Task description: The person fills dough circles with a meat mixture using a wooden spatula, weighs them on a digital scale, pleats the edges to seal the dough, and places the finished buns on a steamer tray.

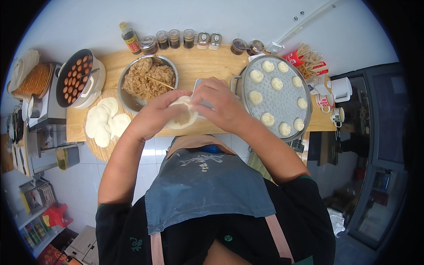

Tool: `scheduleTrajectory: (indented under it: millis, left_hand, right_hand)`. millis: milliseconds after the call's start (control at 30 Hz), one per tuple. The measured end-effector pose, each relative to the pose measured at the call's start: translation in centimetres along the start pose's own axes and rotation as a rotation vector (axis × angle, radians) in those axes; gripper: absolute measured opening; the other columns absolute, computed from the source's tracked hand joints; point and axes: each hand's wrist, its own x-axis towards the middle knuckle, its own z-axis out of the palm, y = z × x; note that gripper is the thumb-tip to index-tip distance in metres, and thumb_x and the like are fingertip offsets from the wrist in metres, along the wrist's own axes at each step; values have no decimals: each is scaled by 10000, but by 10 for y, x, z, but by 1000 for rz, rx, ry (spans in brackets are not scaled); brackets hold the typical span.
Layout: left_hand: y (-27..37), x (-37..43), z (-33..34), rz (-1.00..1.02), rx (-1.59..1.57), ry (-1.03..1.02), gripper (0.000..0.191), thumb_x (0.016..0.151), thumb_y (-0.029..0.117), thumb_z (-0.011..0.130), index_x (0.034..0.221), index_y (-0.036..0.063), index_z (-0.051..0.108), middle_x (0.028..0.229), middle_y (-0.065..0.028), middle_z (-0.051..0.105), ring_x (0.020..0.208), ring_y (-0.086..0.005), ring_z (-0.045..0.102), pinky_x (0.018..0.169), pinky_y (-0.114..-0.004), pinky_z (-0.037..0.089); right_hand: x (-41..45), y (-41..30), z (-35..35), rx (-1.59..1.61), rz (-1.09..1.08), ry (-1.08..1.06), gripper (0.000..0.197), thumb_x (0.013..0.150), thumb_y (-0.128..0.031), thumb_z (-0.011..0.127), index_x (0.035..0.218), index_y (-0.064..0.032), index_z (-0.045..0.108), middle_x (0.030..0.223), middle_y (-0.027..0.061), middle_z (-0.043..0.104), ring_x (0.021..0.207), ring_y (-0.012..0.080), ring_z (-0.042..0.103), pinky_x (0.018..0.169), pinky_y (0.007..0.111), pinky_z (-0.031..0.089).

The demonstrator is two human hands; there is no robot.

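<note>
Between my hands, above the table's front edge, is a round dough wrapper (181,123) with brown filling on it. My left hand (158,114) holds its left side, the thumb over the filling. The fingers of my right hand (220,102) pinch its upper right rim. Just behind my left hand stands a metal bowl (127,102) of minced filling (149,78) with a wooden stick (160,82) in it. Several flat dough wrappers (105,121) overlap on a round wooden board at the left. On the right, pleated buns (277,83) sit spaced apart on a perforated steamer tray (281,102).
A pot of eggs (78,79) stands at the back left. A sauce bottle (130,39) and several jars (174,39) line the wall. Behind my right hand lies a partly hidden phone-like object (198,82). Mugs (337,116) and bundled sticks (308,58) are at the right end.
</note>
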Motion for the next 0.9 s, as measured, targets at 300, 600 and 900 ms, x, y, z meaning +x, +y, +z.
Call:
scheduleTrajectory:
  millis: [300,600,900]
  left_hand:
    - [14,0,-4,-118,284,-124,454,954,92,563,1403,24,550,1266,-67,635,1139,-137,575,981,-275,443]
    - [2,0,5,40,-169,96,386,971,143,579,1338,29,617,1101,-23,701,973,-91,622,876,-266,492]
    - [18,-3,-1,42,279,-12,382,951,125,554,1307,14,638,1092,-30,684,991,-108,607,873,-276,484]
  right_hand:
    - [0,-11,4,-81,-40,-25,129,811,-122,725,912,-134,646,904,25,594,911,251,571,868,407,384]
    - [3,-15,-2,72,66,136,139,808,-119,735,902,-125,633,842,18,594,854,246,568,846,406,388]
    - [3,-18,2,-23,53,100,150,817,-113,731,927,-120,629,841,27,605,856,240,571,836,411,391]
